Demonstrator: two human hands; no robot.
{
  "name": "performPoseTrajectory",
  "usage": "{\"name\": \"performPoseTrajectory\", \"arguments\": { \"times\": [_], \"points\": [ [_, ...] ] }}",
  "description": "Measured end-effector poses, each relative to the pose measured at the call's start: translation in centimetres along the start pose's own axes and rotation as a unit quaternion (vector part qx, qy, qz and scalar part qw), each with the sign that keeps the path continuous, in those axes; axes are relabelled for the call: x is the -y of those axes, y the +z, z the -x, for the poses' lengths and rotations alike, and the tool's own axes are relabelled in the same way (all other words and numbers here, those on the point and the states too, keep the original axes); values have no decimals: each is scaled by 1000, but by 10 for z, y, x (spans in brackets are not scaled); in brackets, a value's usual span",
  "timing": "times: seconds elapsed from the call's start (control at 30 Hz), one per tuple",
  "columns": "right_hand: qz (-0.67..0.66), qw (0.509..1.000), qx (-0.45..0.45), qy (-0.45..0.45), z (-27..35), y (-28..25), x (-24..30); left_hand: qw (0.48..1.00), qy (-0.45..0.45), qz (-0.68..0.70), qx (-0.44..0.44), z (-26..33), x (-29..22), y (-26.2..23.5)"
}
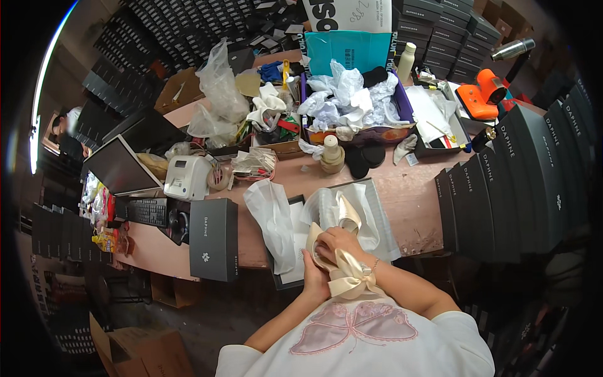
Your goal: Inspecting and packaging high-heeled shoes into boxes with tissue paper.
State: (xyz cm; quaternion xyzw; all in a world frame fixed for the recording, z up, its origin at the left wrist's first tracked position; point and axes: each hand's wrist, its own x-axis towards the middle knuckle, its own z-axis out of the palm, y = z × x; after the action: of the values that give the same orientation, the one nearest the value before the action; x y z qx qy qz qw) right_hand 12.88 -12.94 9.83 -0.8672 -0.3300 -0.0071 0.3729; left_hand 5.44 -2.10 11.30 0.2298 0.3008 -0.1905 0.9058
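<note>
Both hands meet over a cream satin shoe (342,267) at the near edge of the pink worktable (408,207). The right hand (342,244) lies curled over the shoe's upper part, fingers closed on it; the left hand (314,276) grips it from below and beside, just left of the satin bow (352,279) on the shoe. How the left fingers wrap is hidden behind the shoe.

Just beyond the hands lies an open shoe box (377,207) lined with white tissue paper (352,201), and a second cream shoe (345,210) rests in it, partly covered by the paper. A loose white bag (273,217) lies just left of the hands. Farther left a closed black shoe box (213,239) with a small pale emblem lies flat at the table edge. To the right of the hands a row of upright black boxes (502,201) bearing pale lettering runs toward the rim. Well beyond the hands sit a purple bin (402,103) heaped with crumpled white paper, a teal bag (348,50), a white label printer (187,177) and a dark monitor (116,166). Stacks of black boxes (163,31) fill the far background, too small and bent by the lens to tell apart. An orange tool (480,94) at far right is partly cut off.
</note>
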Motion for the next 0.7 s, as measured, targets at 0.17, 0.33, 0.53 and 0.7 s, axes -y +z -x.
{"name": "performPoseTrajectory", "arguments": {
  "times": [0.17,0.33,0.53,0.7],
  "points": [
    [-71,996,-22,41,-7,-14,7,994,80,-49,-50,1,1,17],
    [-111,993,-9,46,25,-37,0,998,64,2,-24,-15,1,10],
    [-49,997,3,55,21,-34,6,998,56,5,-7,-24,7,2],
    [9,998,-59,34,23,-35,3,999,48,-9,-10,-24,13,9]
  ]
}}
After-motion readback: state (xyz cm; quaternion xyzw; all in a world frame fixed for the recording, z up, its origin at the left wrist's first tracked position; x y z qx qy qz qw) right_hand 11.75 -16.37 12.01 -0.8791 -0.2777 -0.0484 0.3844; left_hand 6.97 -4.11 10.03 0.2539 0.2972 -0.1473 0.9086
